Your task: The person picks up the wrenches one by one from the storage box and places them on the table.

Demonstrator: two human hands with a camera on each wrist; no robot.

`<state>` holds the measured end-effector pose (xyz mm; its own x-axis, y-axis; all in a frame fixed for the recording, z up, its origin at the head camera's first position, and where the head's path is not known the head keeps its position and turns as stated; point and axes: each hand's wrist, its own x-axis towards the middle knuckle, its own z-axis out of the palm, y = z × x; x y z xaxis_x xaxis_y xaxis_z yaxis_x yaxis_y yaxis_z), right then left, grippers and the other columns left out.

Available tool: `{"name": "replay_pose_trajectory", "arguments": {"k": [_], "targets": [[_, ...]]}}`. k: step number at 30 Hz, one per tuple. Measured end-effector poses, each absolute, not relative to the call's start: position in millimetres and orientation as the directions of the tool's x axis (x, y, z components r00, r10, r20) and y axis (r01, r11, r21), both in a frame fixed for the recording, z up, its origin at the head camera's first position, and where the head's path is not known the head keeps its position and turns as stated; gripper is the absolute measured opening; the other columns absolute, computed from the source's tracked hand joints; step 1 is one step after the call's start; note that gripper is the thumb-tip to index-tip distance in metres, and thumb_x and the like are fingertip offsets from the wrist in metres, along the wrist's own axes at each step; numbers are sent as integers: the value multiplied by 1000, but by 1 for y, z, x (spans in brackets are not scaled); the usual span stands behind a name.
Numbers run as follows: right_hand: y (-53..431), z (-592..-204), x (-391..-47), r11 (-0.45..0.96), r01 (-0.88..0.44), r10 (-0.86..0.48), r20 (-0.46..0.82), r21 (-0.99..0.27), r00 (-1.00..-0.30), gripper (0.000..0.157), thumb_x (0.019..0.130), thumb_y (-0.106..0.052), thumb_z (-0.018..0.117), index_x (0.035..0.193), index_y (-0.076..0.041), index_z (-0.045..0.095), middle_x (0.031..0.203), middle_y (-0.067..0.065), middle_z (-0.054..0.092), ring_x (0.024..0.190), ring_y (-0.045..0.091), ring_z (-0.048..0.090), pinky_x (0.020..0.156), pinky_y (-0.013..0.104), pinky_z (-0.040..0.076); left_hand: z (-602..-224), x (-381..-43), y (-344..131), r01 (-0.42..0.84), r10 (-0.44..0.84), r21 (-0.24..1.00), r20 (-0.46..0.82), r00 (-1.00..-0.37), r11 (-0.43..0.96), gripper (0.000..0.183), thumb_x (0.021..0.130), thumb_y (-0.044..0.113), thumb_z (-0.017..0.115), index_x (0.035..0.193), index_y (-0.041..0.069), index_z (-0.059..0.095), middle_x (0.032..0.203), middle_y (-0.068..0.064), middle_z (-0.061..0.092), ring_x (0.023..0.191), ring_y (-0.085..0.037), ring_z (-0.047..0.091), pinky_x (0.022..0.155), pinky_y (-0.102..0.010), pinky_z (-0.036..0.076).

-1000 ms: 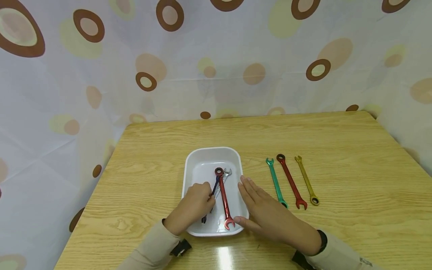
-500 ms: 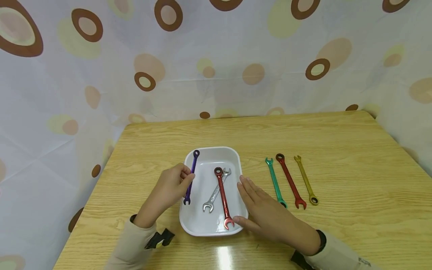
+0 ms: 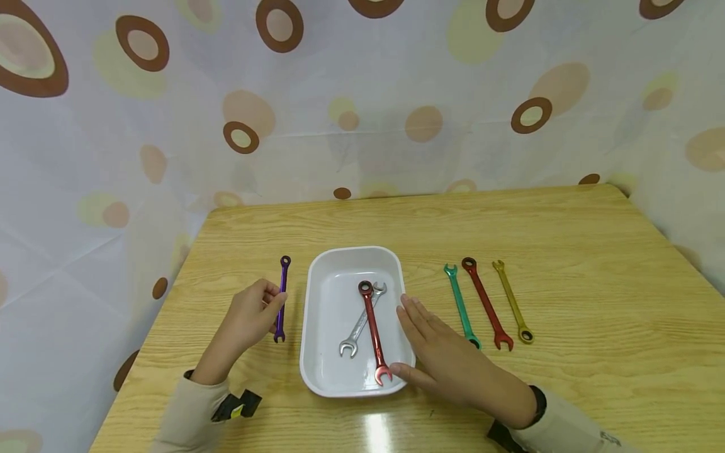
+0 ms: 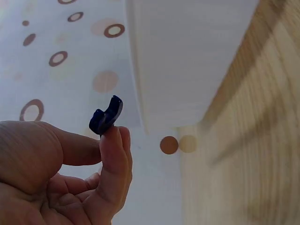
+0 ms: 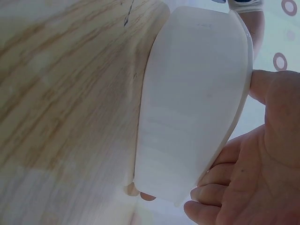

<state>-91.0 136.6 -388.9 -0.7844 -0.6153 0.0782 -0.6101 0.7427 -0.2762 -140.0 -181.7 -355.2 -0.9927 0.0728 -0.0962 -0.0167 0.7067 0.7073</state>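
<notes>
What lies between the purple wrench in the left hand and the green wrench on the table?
In the head view, the white tray lies between the purple wrench and the green wrench, holding a red wrench and a silver wrench; the right hand rests against its right side.

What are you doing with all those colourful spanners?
The left hand pinches a purple spanner just left of the white tray. The right hand rests flat against the tray's right side. A red spanner and a silver one lie crossed inside. Green, dark red and yellow spanners lie in a row on the table.
</notes>
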Motion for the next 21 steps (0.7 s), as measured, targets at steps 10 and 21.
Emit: {"name": "replay_pose_trajectory", "arguments": {"k": [10, 21], "targets": [[138, -388, -91, 748, -605, -610, 76, -274, -789, 83, 97, -57, 41, 147, 7, 26, 156, 25, 17, 144, 36, 17, 112, 49, 27, -396, -153, -196, -30, 79, 639, -142, -987, 769, 18, 97, 11, 54, 97, -7, 56, 74, -10, 61, 49, -13, 58, 48, -27, 50], [137, -390, -90, 743, -608, -611, 86, -280, -787, 81, 97, -55, 41, 147, 7, 27, 155, 24, 18, 144, 36, 17, 113, 48, 26, -411, -161, -196, -8, 101, 574, -158, -982, 819, 19, 96, 11, 54, 96, -8, 56, 75, -10, 63, 46, -13, 57, 46, -26, 46]]}}
